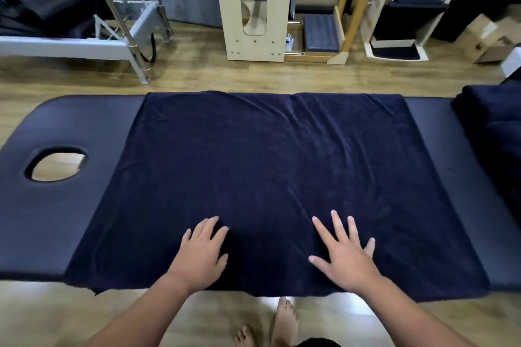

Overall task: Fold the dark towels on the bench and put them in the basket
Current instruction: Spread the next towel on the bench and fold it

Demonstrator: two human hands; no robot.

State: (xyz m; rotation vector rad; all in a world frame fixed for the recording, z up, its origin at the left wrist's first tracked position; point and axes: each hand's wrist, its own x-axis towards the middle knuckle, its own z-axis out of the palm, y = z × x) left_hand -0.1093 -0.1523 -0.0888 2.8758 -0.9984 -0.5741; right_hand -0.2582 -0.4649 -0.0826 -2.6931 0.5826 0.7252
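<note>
A dark navy towel (270, 166) lies spread flat across the middle of the dark padded bench (56, 220), its near edge hanging a little over the front. My left hand (201, 253) rests palm down on the towel near its front edge, fingers straight. My right hand (345, 258) lies flat on the towel to the right of it, fingers spread wide. Neither hand grips the cloth. A heap of more dark towels (493, 132) sits on the bench's right end. No basket is in view.
The bench has an oval face hole (56, 163) at its left end. Beyond it on the wooden floor stand a metal-framed exercise machine (84, 36), a pale wooden chair unit (253, 8) and a wooden ladder frame (352, 3). My bare feet (282, 321) are below the bench's front edge.
</note>
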